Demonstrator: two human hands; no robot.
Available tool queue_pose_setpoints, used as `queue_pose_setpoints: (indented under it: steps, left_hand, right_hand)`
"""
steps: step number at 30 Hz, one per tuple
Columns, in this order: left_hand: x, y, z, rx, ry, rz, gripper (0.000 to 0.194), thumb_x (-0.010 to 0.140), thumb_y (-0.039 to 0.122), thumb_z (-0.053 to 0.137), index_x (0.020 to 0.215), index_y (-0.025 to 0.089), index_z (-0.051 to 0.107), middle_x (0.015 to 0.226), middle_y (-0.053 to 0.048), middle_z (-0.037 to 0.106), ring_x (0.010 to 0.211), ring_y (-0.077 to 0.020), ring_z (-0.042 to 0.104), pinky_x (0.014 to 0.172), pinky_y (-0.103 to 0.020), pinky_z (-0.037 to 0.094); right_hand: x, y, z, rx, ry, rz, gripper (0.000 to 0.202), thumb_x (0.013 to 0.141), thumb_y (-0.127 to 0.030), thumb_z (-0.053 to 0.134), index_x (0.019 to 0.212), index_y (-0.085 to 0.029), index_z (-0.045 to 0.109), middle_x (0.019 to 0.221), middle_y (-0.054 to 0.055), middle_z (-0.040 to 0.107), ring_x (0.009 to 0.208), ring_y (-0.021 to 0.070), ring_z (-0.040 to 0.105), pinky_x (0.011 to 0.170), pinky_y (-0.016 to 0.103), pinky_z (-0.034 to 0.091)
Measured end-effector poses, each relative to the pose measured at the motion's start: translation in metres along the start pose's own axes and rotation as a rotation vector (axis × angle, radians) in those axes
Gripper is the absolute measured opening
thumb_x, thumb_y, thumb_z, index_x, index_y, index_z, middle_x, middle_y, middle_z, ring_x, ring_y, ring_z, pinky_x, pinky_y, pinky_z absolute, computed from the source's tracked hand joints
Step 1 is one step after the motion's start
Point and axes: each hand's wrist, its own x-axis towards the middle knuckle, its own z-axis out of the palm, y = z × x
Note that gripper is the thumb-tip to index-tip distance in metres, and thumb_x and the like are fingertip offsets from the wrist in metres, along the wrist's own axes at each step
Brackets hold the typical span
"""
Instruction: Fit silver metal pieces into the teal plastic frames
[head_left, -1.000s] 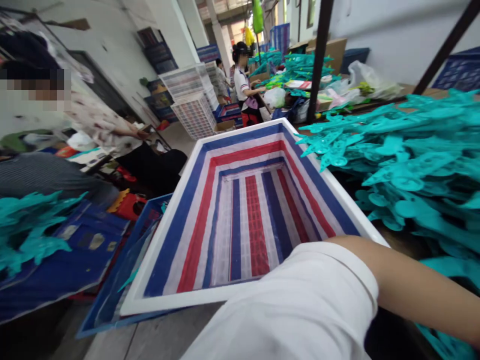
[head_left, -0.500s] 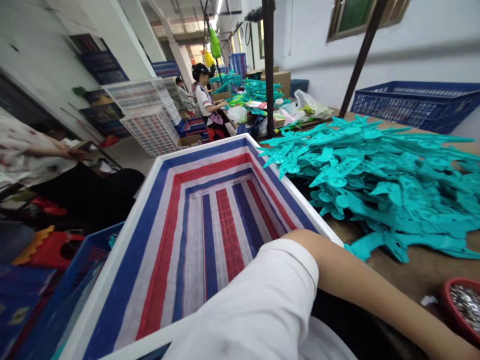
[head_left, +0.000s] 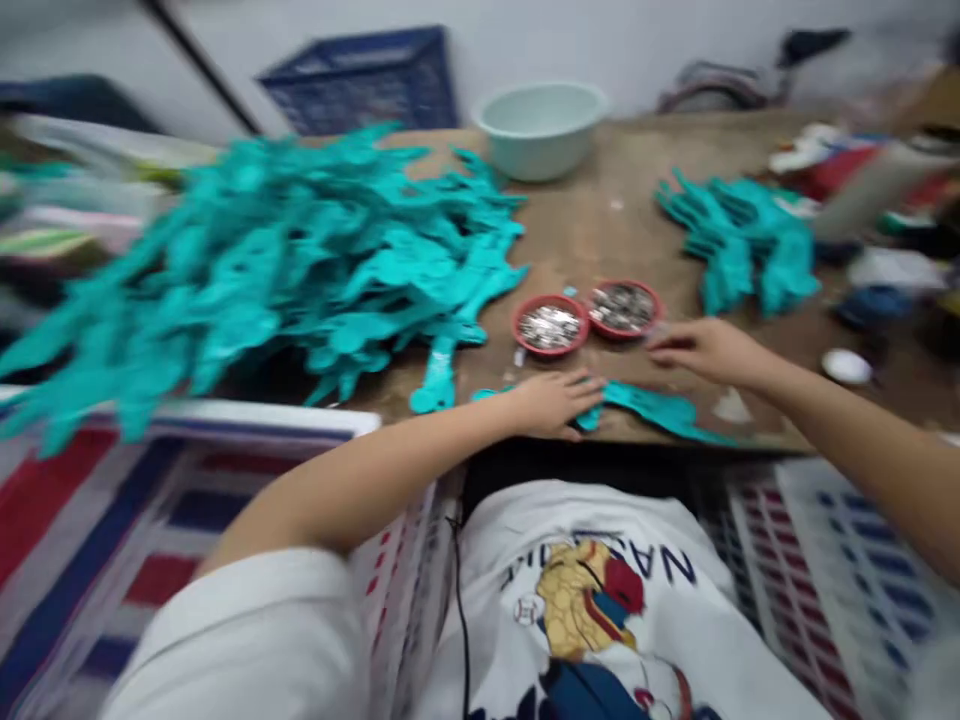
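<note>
My left hand (head_left: 556, 404) lies flat with its fingers spread over a teal plastic piece (head_left: 660, 408) at the table's front edge. Part of that piece is hidden under the hand. My right hand (head_left: 701, 350) is beside the right-hand red bowl of small metal parts (head_left: 622, 308), its fingers drawn together. Blur hides what, if anything, is between those fingertips. Touching that bowl on its left stands a second red bowl of shiny metal parts (head_left: 550, 326). A large heap of teal plastic pieces (head_left: 322, 260) covers the table to the left.
Several teal pieces (head_left: 742, 235) lie stacked at the right. Behind are a pale green basin (head_left: 540, 125) and a blue crate (head_left: 367, 85). A white-rimmed crate with a striped lining (head_left: 247, 425) stands at lower left, a white slotted crate (head_left: 832, 570) at lower right.
My view has swung from the striped-lined crate at the left to the table ahead. Both hands, out of sight before, now show near the red bowls and the teal piece.
</note>
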Motion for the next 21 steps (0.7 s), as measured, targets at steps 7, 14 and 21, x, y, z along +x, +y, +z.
queue_pose_setpoints:
  steps: [7, 14, 21]
  left_hand:
    - [0.002, -0.001, 0.004, 0.106, -0.062, 0.014, 0.093, 0.114, 0.058, 0.069, 0.190, 0.015, 0.035, 0.199, -0.016, 0.021, 0.186, -0.0418, 0.024, 0.148, -0.054, 0.037]
    - [0.001, 0.000, -0.003, 0.176, -0.081, -0.011, 0.084, 0.118, 0.052, 0.064, 0.188, 0.013, 0.039, 0.199, -0.017, 0.022, 0.184, -0.0428, 0.032, 0.146, -0.057, 0.040]
    - [0.002, -0.001, 0.002, 0.157, -0.070, 0.000, 0.084, 0.118, 0.049, 0.061, 0.189, 0.010, 0.037, 0.198, -0.019, 0.024, 0.184, -0.0450, 0.031, 0.147, -0.059, 0.039]
  right_hand:
    - [-0.016, 0.015, 0.028, 0.176, -0.172, 0.190, 0.026, 0.109, -0.013, 0.077, 0.128, -0.013, 0.094, 0.110, 0.008, 0.090, 0.099, 0.0230, 0.084, 0.087, 0.025, 0.059]
    - [-0.019, 0.004, 0.024, 0.132, -0.331, 0.276, 0.027, 0.111, -0.006, 0.070, 0.121, -0.011, 0.094, 0.087, 0.006, 0.087, 0.083, 0.0208, 0.082, 0.077, 0.025, 0.057]
    - [-0.021, -0.003, 0.025, -0.027, -0.316, 0.242, 0.028, 0.110, -0.008, 0.072, 0.126, -0.009, 0.094, 0.102, 0.012, 0.090, 0.093, 0.0245, 0.083, 0.083, 0.029, 0.058]
